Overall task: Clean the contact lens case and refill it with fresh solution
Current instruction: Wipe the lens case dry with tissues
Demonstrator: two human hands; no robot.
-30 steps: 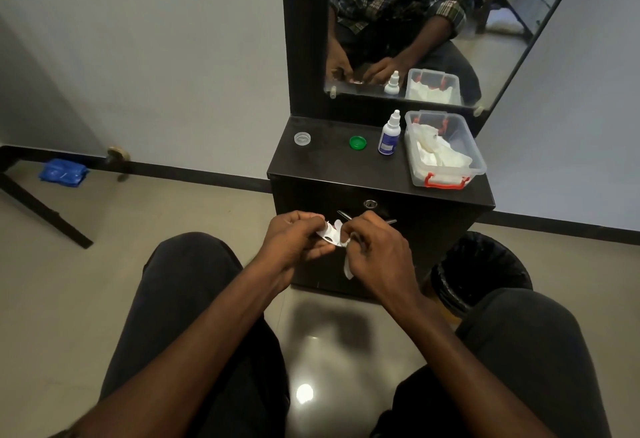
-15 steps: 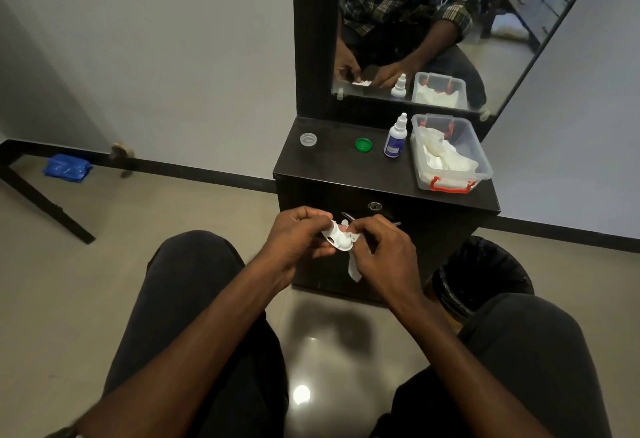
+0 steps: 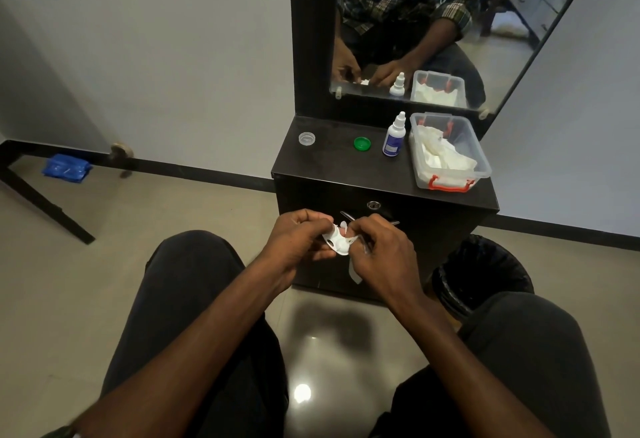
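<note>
Dark counter [image 3: 329, 167] below the mirror carries both loose caps, clear [image 3: 307, 138] and green [image 3: 362, 143], the solution bottle [image 3: 394, 136] and a tissue box [image 3: 485, 164]. Over my lap, my left hand [image 3: 298, 242] pinches the lens case [image 3: 335, 241] while my right hand [image 3: 379, 252] grips a tissue [image 3: 354, 239] against it. I judge wiping is underway; refilling and capping remain.

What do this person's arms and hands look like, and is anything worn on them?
The left hand and right hand are bare, without gloves or visible rings. Both forearms are uncovered. The mirror shows plaid shirt sleeves rolled up to about the elbows.
</note>
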